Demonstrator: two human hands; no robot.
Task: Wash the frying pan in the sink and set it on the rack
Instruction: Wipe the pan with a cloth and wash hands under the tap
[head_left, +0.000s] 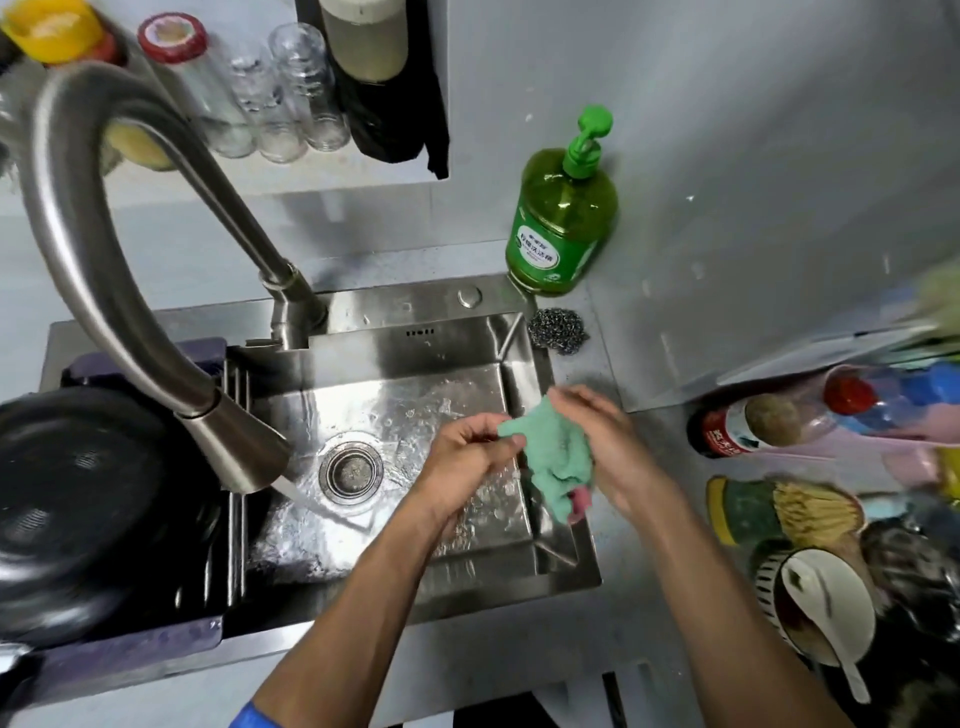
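Nearest, both hands worked a green cloth (556, 457) over the sink (561, 566): the left hand (467, 457) pinched one corner between thumb and fingers, and the right hand (608, 441) pressed against its far side, fingers fairly straight. To judge by this, the cloth was being rinsed; wringing it under the faucet (234, 447), whose stream fell near the drain (351, 472), would clear it best. The black frying pan (78, 514) lay upside down on the rack (130, 649) at the left, well apart from both hands. Farther back stood a green soap bottle (563, 218).
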